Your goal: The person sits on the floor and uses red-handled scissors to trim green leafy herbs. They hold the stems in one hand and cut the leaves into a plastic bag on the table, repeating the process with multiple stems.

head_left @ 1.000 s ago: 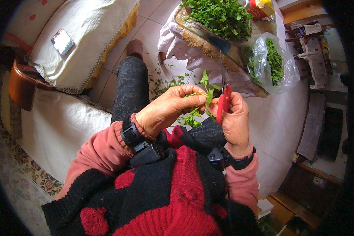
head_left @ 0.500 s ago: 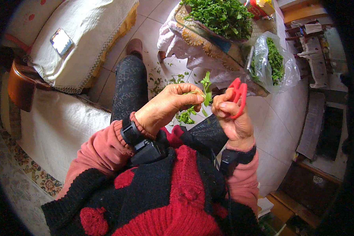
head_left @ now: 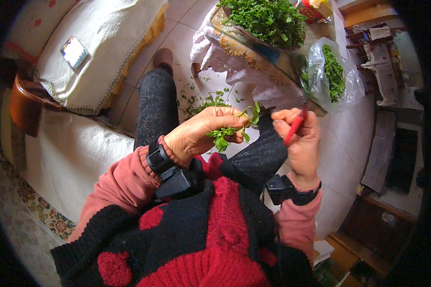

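Note:
My left hand [head_left: 208, 129] pinches a thin sprig of leafy greens [head_left: 221, 138] between thumb and fingers; its small leaves stick out on both sides of the fingertips. A short gap to the right of it, my right hand [head_left: 299, 138] is closed round red-handled scissors [head_left: 297, 126]. Only the red handles show plainly; the blades are hidden. Below the hands, on the tiled floor between my legs, lie loose cut leaves [head_left: 210, 103].
A heap of greens [head_left: 266, 21] lies on a cloth-covered table [head_left: 234, 45] ahead. Beside it stands a clear plastic bag [head_left: 352, 86] with more greens. A phone [head_left: 74, 53] rests on a white-covered seat [head_left: 105, 43] at far left. Wooden furniture [head_left: 368, 210] lines the right.
My right hand has moved right and slightly down, away from the sprig, and turned so the scissor handles show edge-on. The left hand has tilted the sprig a little.

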The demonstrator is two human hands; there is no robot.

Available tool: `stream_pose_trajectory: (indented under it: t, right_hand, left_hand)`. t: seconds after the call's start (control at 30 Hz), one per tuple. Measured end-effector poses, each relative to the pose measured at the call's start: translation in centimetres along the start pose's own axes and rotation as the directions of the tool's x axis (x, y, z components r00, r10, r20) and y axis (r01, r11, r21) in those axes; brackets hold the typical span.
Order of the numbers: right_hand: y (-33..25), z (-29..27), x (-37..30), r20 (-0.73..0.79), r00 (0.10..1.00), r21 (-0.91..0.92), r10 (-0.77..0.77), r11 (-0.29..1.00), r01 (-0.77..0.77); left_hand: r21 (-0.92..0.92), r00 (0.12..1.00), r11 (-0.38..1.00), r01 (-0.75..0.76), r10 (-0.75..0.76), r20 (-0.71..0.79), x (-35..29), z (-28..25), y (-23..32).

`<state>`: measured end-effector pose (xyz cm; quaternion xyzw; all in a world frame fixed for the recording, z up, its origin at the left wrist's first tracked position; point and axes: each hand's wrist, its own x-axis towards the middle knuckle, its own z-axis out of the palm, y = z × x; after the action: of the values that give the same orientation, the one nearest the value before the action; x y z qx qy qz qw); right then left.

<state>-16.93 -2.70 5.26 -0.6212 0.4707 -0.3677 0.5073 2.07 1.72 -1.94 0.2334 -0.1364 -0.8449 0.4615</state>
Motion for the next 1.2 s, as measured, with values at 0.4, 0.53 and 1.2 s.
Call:
stream_pose_trajectory:
  t: [0.4, 0.53, 1.2]
  right_hand:
    - [1.2, 2.8, -0.6, 0.114, 0.963, -0.287, -0.246, 0.919, 0.269]
    - [2.3, 3.2, -0.5, -0.167, 0.971, 0.101, -0.171, 0.977, 0.190]
    - [0.9, 2.3, 0.9, 0.120, 0.992, -0.073, 0.034, 0.997, -0.026]
  left_hand:
    - [0.070, 0.998, 0.996, -0.050, 0.052, -0.025, -0.4, 0.6, 0.0]
    - [0.183, 0.986, 0.977, -0.113, 0.132, -0.099, -0.6, 0.5, 0.5]
    - [0.471, 0.969, 0.867, -0.161, 0.228, -0.089, -0.8, 1.8, 0.9]
